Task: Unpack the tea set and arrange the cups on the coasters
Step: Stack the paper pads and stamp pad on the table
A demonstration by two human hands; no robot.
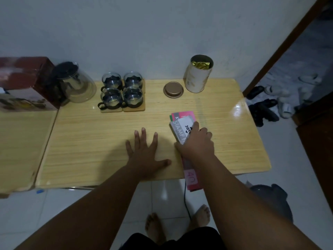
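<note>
Several glass cups in black holders stand close together on wooden coasters at the back of the wooden table. A glass teapot with a black lid stands to their left, next to the dark red tea set box. My left hand lies flat on the table with fingers spread, holding nothing. To its right, my right hand grips a stack of packets, a grey one marked STAMP over pink ones, near the table's front right.
An open white tin with gold foil inside stands at the back right, its gold lid lying beside it. Shoes lie on the floor beyond the table's right edge. A black cable hangs below the front edge.
</note>
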